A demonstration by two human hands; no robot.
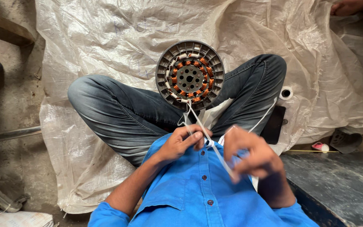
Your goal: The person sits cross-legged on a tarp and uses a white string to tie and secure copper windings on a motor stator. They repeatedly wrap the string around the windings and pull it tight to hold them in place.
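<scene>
My left hand [184, 142] pinches the thin white cord [202, 130] between thumb and fingers. My right hand [251, 155], blurred, grips the same cord lower down near my blue shirt [198, 189]. At twelve o'clock from both hands, the cord runs taut to the round grey motor stator with copper windings [190, 75], resting between my crossed jeans-clad legs [118, 113] on a crinkled white plastic sheet [106, 38].

Head camera, steeply downward, close above lap

One round motor stator [190, 75], one white cord [206, 136], two hands: left [181, 143], right [253, 155]. One tape roll [286, 93], one dark phone [273, 125]. One plastic sheet [106, 42].
</scene>
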